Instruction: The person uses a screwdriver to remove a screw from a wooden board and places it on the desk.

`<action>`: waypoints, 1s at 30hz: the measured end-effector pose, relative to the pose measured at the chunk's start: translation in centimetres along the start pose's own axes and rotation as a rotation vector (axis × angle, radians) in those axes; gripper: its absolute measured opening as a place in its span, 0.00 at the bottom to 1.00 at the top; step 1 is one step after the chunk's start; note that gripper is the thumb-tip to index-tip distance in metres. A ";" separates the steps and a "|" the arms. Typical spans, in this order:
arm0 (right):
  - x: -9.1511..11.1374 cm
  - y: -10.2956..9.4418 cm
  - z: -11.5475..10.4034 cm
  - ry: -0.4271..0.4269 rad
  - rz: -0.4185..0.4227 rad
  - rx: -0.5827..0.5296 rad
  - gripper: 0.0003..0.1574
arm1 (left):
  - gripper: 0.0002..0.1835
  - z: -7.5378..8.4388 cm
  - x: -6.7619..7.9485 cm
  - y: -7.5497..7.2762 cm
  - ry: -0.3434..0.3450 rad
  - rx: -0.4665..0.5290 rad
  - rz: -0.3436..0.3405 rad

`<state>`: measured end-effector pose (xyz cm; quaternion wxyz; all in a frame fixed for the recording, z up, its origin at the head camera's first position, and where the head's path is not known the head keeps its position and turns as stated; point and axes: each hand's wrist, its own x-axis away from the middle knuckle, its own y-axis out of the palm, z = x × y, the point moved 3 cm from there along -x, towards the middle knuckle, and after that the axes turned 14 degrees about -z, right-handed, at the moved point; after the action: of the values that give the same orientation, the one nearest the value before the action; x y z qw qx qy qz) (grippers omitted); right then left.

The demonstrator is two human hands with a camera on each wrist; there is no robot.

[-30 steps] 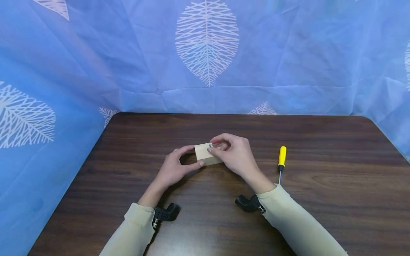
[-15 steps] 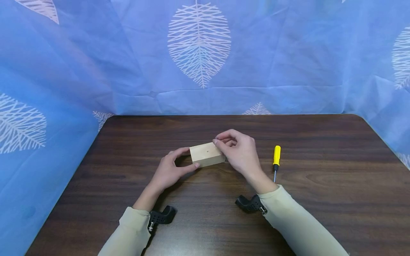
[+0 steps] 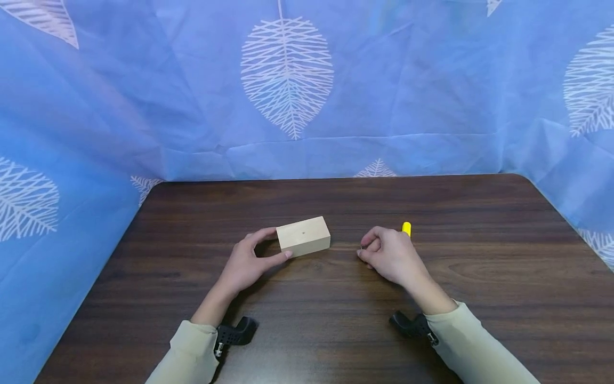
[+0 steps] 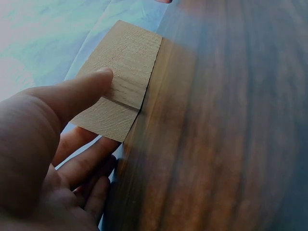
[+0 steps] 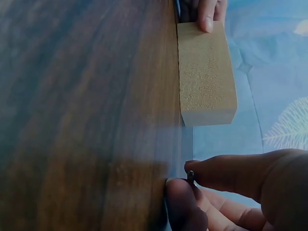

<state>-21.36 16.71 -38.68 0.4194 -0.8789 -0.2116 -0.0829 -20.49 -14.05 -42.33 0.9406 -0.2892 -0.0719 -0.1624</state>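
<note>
A pale wooden block (image 3: 312,239) with a small hole in its top face lies on the table. My left hand (image 3: 245,266) grips the block's left end, thumb on the near side and fingers at the far side. Off to the right of the block, close over the table, my right hand (image 3: 392,257) pinches a small metal screw (image 5: 191,176) between thumb and index finger. Only a short dark bit of the screw shows in the right wrist view; its tip is hidden by the fingers.
Behind the right hand, the yellow handle of a screwdriver (image 3: 406,229) sticks out, its shaft hidden. The dark wooden table (image 3: 307,330) ends at a blue curtain (image 3: 192,96) with white leaf prints. Both forearms wear black wrist mounts.
My right hand has lifted the screw off the block's top, uncovering the hole, and moved right with it, now covering most of the screwdriver. The left hand keeps its hold on the block.
</note>
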 end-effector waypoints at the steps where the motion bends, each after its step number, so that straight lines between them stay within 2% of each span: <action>1: -0.1 0.0 0.0 0.000 0.003 0.012 0.11 | 0.39 0.0 0.0 0.0 0.001 0.000 0.000; 9: -0.7 0.2 0.2 0.020 0.071 0.083 0.09 | 0.38 -0.1 -0.5 0.3 0.019 -0.009 0.004; 17: -0.6 1.0 0.7 0.009 0.086 0.082 0.09 | 0.37 -0.4 -0.3 0.6 0.020 0.002 0.000; 22: 0.0 -0.1 0.7 0.000 0.115 0.074 0.11 | 0.37 -0.3 -0.4 0.7 0.030 0.006 0.005; 25: 0.7 -1.2 0.6 -0.022 0.163 0.074 0.11 | 0.37 -0.3 -0.5 0.8 0.033 0.009 -0.004; 27: 1.2 -2.0 0.5 -0.050 0.202 0.083 0.14 | 0.39 -0.3 -0.5 0.7 0.032 0.020 -0.031; 30: 1.8 -3.0 0.2 -0.074 0.228 0.149 0.29 | 0.44 0.0 -0.4 0.3 0.033 -0.009 -0.062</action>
<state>-21.08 19.12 -36.11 0.4823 -0.8660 -0.1315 0.0137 -20.78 -13.71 -42.54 0.9350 -0.2882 -0.0646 -0.1966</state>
